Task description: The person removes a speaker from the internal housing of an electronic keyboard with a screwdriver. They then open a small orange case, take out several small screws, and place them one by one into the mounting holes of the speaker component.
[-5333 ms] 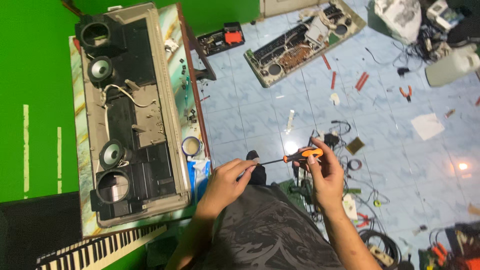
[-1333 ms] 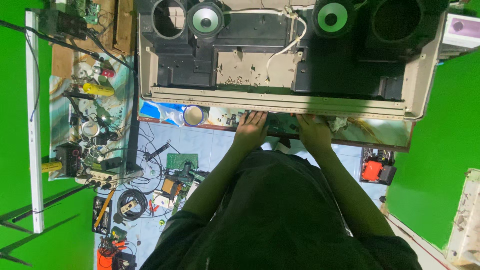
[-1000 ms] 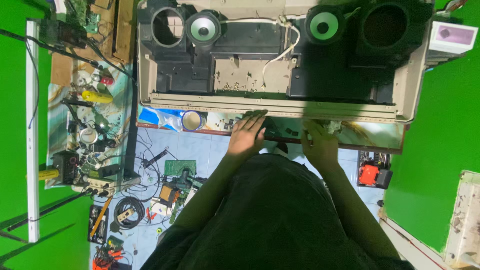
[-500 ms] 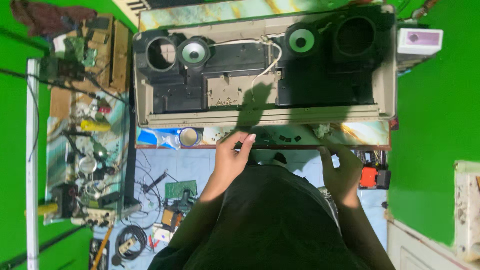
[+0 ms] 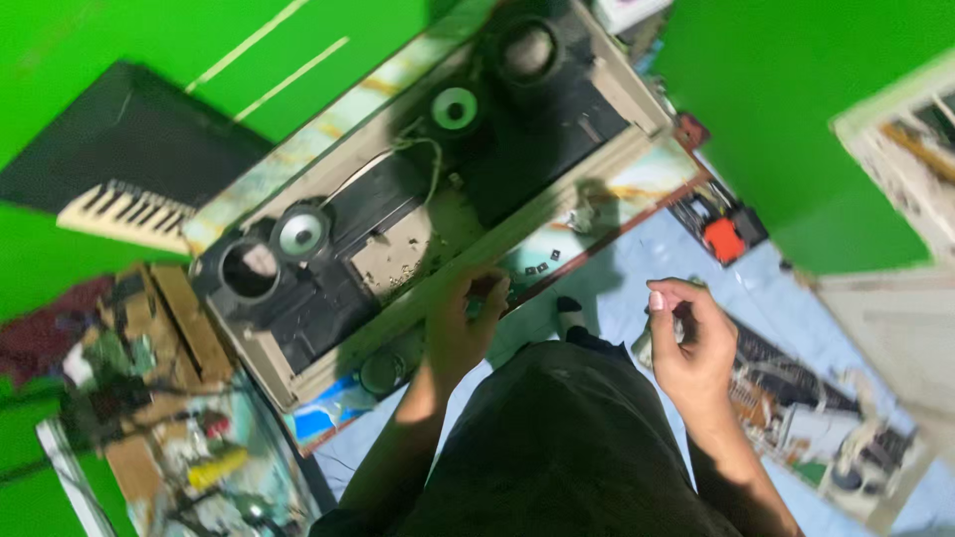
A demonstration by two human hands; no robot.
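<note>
At table edge, left hand (image 5: pixel 460 328) grips (right hand (image 5: pixel 688 343) curled).

Person is wearing a dark, near-black garment (image 5: pixel 567 447), filling the lower centre of the frame, its cloth showing soft folds. Both forearms are showing bare. Left hand (image 5: pixel 460 333) and right hand (image 5: pixel 693 348) are wearing no gloves or rings; one thumbnail is catching light.

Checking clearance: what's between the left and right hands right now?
In the head view, between the left hand on the opened keyboard case and the raised right hand: pale blue floor and a dark foot.
</note>
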